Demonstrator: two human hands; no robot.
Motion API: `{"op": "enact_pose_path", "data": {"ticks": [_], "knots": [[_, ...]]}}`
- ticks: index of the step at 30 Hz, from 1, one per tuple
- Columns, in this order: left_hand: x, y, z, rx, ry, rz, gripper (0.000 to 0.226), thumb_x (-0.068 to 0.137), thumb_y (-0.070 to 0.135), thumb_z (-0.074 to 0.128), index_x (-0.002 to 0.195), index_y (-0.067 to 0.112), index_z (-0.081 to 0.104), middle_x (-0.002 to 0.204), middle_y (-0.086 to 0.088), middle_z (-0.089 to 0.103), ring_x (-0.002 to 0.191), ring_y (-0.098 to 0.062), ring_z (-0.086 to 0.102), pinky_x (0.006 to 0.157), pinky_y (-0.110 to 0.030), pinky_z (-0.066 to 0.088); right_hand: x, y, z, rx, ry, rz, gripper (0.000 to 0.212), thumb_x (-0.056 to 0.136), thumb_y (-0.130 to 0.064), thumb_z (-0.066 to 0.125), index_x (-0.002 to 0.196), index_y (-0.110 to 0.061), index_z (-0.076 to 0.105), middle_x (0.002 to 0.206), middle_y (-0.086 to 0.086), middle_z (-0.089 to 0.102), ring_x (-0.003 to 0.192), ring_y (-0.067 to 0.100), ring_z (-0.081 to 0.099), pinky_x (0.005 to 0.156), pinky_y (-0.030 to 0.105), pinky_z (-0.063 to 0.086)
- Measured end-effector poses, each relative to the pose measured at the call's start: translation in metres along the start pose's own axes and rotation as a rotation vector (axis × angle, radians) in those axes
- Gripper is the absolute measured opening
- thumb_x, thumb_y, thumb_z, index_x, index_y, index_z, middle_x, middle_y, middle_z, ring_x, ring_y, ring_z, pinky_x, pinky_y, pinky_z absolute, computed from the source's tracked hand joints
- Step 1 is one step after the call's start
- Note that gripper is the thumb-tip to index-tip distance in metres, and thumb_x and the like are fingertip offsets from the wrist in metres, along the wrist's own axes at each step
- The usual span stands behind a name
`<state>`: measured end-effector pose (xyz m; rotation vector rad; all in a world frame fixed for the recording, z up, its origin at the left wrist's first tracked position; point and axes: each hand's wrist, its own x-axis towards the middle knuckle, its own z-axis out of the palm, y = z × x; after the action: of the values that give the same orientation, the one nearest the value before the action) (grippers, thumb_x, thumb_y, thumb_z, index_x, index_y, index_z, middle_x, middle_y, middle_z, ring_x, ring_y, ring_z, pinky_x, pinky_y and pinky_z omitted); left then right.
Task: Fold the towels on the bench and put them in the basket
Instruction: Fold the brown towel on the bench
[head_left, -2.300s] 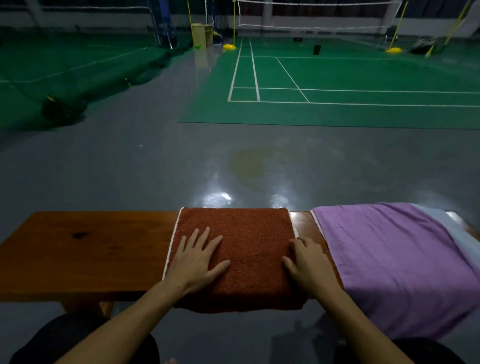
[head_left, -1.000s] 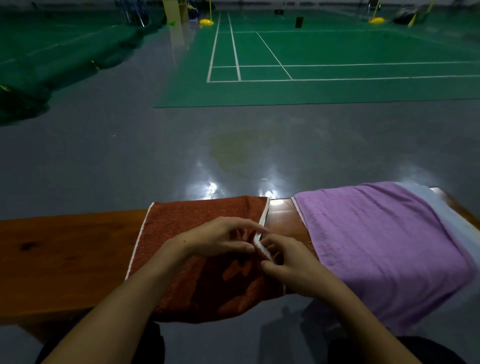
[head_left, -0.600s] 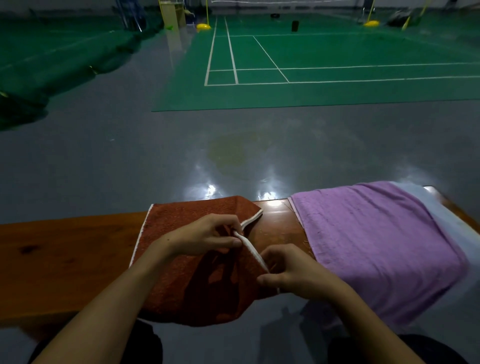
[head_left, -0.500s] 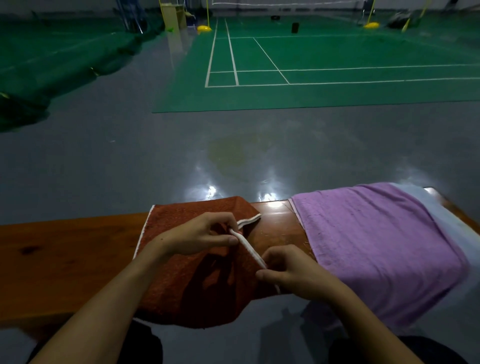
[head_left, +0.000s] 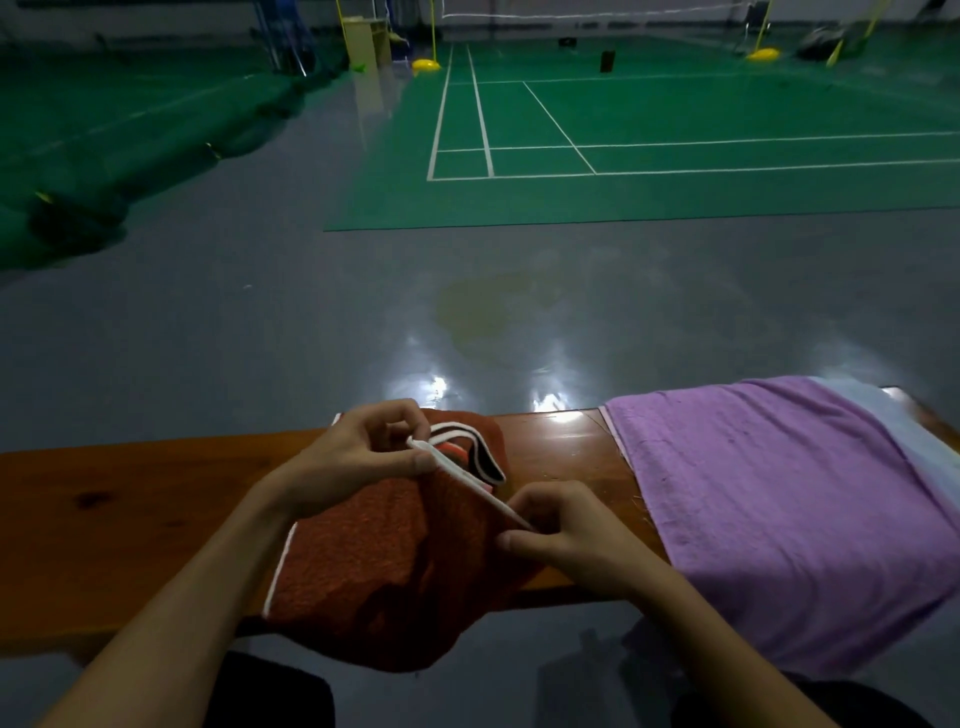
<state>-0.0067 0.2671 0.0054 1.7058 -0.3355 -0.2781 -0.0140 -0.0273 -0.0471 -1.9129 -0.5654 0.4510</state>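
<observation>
A rust-orange towel (head_left: 374, 566) with white piping lies on the wooden bench (head_left: 104, 514), its near part hanging over the front edge. My left hand (head_left: 363, 457) pinches the far end of the towel's white right edge and holds it lifted above the towel. My right hand (head_left: 566, 535) pinches the same edge nearer to me. The far right corner curls over, showing a dark band. A purple towel (head_left: 769, 499) covers the bench's right end, with a pale blue-white towel (head_left: 904, 436) beneath it. No basket is in view.
Bare bench wood (head_left: 561, 447) shows between the two towels. Beyond the bench is a glossy grey floor (head_left: 311, 338), then a green badminton court (head_left: 623, 145) with yellow net posts. My dark-clad knees show below the bench.
Both hands left the flat towel and took hold of its right edge. That edge has since been lifted and drawn leftward over the towel, curling the far corner.
</observation>
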Motion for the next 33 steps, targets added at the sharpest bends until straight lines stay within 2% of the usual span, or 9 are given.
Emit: {"op": "enact_pose_path", "data": {"ticks": [3,7,10,13,16,21,27,31,33], "knots": [[-0.003,-0.001,-0.006,-0.028,0.049,0.000,0.024,0.081,0.012,0.087,0.086,0.007,0.063,0.082,-0.008,0.059,0.082,-0.024,0.058,0.074,-0.032,0.047,0.008,0.001,0.003,-0.057,0.034,-0.007,0.012,0.089,-0.024,0.080,0.101,-0.023,0.077,0.093,-0.003,0.076,0.087,0.016,0.074,0.079,0.041,0.064],[-0.007,-0.008,-0.015,-0.111,0.083,-0.012,0.034,0.078,0.016,0.092,0.086,0.005,0.061,0.085,-0.019,0.056,0.098,-0.066,0.058,0.082,-0.051,0.039,0.018,0.001,0.016,-0.055,0.188,-0.028,0.012,0.087,-0.019,0.082,0.093,-0.027,0.075,0.089,-0.007,0.074,0.082,0.010,0.072,0.071,0.028,0.060],[-0.009,-0.008,-0.016,-0.121,0.113,0.010,0.043,0.072,0.026,0.097,0.084,0.006,0.061,0.081,-0.017,0.053,0.084,-0.045,0.051,0.077,-0.051,0.031,0.026,0.005,0.032,-0.050,0.349,-0.055,0.015,0.088,-0.018,0.081,0.091,-0.030,0.073,0.095,-0.010,0.071,0.092,0.007,0.069,0.077,0.027,0.058],[-0.010,-0.006,-0.016,-0.140,0.115,0.027,0.044,0.073,0.027,0.096,0.084,0.004,0.060,0.080,-0.017,0.051,0.084,-0.036,0.043,0.073,-0.050,0.030,0.032,0.006,0.047,0.037,0.379,-0.077,0.017,0.085,-0.019,0.083,0.088,-0.033,0.073,0.129,-0.015,0.057,0.120,0.002,0.059,0.097,0.031,0.058],[-0.012,-0.003,-0.015,-0.149,0.095,0.025,0.044,0.072,0.027,0.096,0.085,0.005,0.060,0.080,-0.015,0.051,0.081,-0.030,0.043,0.068,-0.036,0.037,0.040,0.003,0.061,0.182,0.368,-0.119,0.014,0.081,-0.022,0.086,0.086,-0.030,0.076,0.152,-0.023,0.046,0.142,0.009,0.048,0.108,0.039,0.052],[-0.015,0.000,-0.020,-0.153,0.109,0.021,0.033,0.079,0.019,0.088,0.086,0.004,0.059,0.079,-0.015,0.054,0.077,-0.026,0.049,0.068,-0.031,0.043,0.046,-0.003,0.068,0.379,0.468,-0.157,0.013,0.080,-0.005,0.087,0.082,-0.017,0.081,0.138,-0.013,0.066,0.130,0.009,0.061,0.103,0.042,0.057],[-0.021,-0.003,-0.026,0.178,0.181,0.041,0.024,0.088,0.010,0.082,0.085,0.002,0.060,0.074,0.000,0.059,0.069,-0.010,0.056,0.064,-0.019,0.044,0.049,-0.002,0.028,-0.050,0.546,-0.251,0.016,0.083,-0.007,0.085,0.092,-0.019,0.081,0.124,-0.008,0.072,0.115,0.007,0.067,0.090,0.025,0.060],[-0.018,-0.018,-0.030,0.578,0.221,0.162,0.030,0.085,0.037,0.085,0.079,0.018,0.062,0.072,-0.006,0.057,0.061,-0.007,0.047,0.058,-0.028,0.040,0.052,-0.005,0.008,-0.431,0.537,-0.331,0.017,0.082,-0.009,0.086,0.096,-0.016,0.080,0.117,-0.002,0.074,0.107,0.012,0.068,0.089,0.030,0.061],[-0.015,-0.019,-0.032,0.741,0.257,0.246,0.036,0.083,0.048,0.084,0.077,0.025,0.058,0.074,0.002,0.061,0.065,-0.009,0.056,0.057,-0.031,0.046,0.053,-0.008,0.004,-0.520,0.521,-0.348,0.016,0.084,-0.011,0.084,0.098,-0.016,0.078,0.110,-0.001,0.074,0.100,0.013,0.068,0.084,0.033,0.062]]}}
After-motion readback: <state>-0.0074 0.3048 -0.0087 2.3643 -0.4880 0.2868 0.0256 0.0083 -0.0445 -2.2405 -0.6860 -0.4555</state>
